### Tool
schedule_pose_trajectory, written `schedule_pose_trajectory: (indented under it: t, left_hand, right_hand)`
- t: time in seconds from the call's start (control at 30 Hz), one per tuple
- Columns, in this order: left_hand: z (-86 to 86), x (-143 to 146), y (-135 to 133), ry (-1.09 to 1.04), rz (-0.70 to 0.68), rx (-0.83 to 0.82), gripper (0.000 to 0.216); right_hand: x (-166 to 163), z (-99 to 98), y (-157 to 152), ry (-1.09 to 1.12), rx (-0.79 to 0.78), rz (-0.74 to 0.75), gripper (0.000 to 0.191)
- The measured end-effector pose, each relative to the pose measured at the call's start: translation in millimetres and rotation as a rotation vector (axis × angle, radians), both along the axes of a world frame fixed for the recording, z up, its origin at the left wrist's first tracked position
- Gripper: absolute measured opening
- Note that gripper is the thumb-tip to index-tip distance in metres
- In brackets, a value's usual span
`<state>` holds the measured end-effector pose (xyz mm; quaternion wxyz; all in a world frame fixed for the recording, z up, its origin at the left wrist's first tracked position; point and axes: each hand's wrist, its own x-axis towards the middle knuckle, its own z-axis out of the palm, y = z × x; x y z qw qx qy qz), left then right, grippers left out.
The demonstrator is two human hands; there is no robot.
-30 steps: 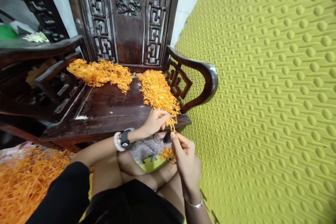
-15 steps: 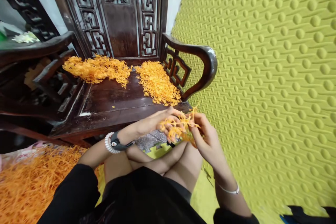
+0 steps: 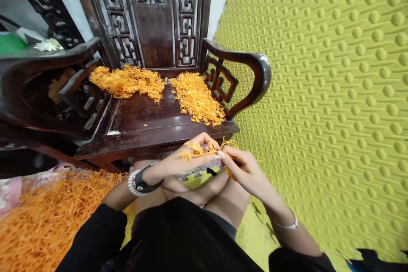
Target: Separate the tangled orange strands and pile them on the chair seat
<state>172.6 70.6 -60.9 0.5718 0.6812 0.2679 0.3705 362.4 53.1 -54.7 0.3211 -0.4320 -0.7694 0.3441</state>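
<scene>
While our left hand (image 3: 188,159) holds a frilly orange sprig (image 3: 196,148) along its thumb and fingers, our right hand (image 3: 244,168) pinches the sprig's end, its fingertips meeting our left thumb. We have the sprig above our legs (image 3: 223,202), in front of the chair (image 3: 143,112), which bears two orange piles (image 3: 199,100); orange strands (image 3: 63,216) lie heaped at our left.

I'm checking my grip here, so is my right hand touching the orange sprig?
Touching. The head view shows your right hand pinching the orange sprig at one end, between thumb and fingers.
</scene>
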Motion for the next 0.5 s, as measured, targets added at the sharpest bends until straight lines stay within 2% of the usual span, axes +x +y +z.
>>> schedule_pose_trajectory:
  t: [0.17, 0.3, 0.43, 0.5]
  left_hand:
    - [2.8, -9.9, -1.3, 0.294, -0.046, 0.215, 0.027]
    - [1.8, -19.3, -9.7, 0.377, -0.19, 0.317, 0.034]
    - [-0.9, -27.1, -22.8, 0.361, -0.362, 0.211, 0.038]
    - [2.5, -29.7, -27.8, 0.389, -0.405, 0.17, 0.037]
  right_hand:
    - [4.7, 2.7, -2.2, -0.22, 0.004, -0.011, 0.038]
    - [10.8, 12.9, -8.0, -0.29, -0.142, 0.14, 0.045]
    - [13.1, 22.5, -20.8, -0.207, -0.227, 0.327, 0.043]
    - [12.0, 24.9, -27.4, -0.151, -0.23, 0.365, 0.042]
